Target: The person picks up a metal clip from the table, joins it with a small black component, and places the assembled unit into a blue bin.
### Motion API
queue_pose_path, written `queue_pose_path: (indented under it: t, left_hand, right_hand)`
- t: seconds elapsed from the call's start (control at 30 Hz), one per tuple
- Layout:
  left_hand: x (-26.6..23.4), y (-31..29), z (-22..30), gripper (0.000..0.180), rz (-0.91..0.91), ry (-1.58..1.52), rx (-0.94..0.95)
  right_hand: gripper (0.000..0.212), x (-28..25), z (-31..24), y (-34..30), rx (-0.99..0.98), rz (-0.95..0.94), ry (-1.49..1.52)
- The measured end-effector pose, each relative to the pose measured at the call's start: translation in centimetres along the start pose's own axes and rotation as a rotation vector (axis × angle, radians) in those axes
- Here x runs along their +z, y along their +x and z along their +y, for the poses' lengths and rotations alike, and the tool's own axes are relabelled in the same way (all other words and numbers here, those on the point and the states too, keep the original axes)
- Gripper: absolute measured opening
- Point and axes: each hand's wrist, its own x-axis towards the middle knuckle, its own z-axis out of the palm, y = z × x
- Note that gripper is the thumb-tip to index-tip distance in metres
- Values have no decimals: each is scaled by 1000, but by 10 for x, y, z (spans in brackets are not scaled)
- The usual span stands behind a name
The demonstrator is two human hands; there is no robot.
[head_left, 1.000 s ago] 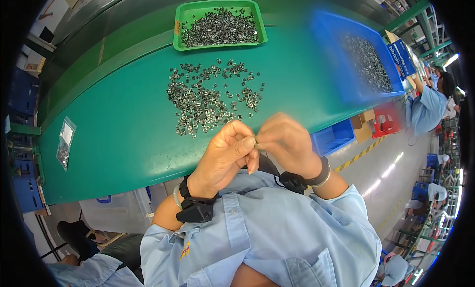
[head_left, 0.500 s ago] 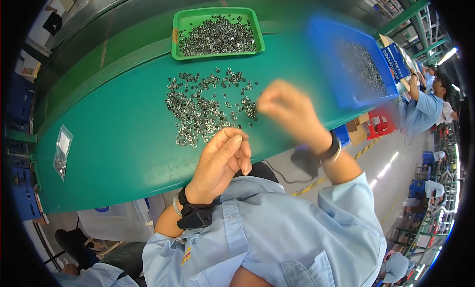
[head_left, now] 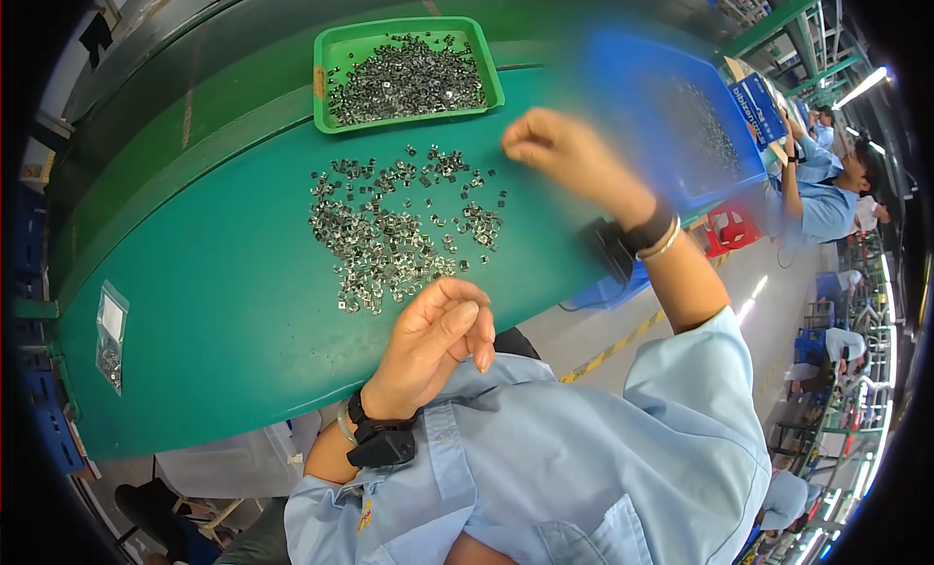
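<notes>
A loose pile of small shiny metal pieces (head_left: 375, 249), squarish and clip-like, is spread on the green tabletop (head_left: 214, 322). At the pile's near edge, my left hand (head_left: 433, 336) is curled, thumb against the fingers; anything tiny between them cannot be made out. My right hand (head_left: 569, 156) hovers beyond the pile's right side, fingers bent and pressed together, and whatever they pinch is hidden. Beyond the pile stands a green tray (head_left: 324, 108) heaped with the same sort of pieces. Right of my right hand is a blue bin (head_left: 725, 181), partly blurred, with more small pieces inside.
A clear plastic bag (head_left: 112, 336) with small dark pieces lies at the table's left. Past the blue bin are a blue printed box (head_left: 757, 109) and a red stool (head_left: 732, 226). Another person (head_left: 827, 190) in light blue works at the far right.
My right hand has moved farther away from me, from beside the pile toward the level of the tray. My left hand keeps its curled pose. The whole view has shifted slightly.
</notes>
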Motion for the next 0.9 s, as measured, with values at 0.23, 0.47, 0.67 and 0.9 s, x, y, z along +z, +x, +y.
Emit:
queue_pose_path:
  t: [0.23,0.47,0.67,0.9]
  left_hand:
    - [3,2,-2,15,1,21,-16]
    - [9,5,-1,16,70,37,3]
    - [24,20,6,19,222,213,63]
    - [27,23,1,18,190,239,92]
  right_hand:
    - [14,15,11,-31,-21,-45,-207]
    - [14,15,8,-36,-182,16,-270]
    - [14,19,-28,-56,-336,21,-103]
    - [16,29,-45,-72,-473,37,-44]
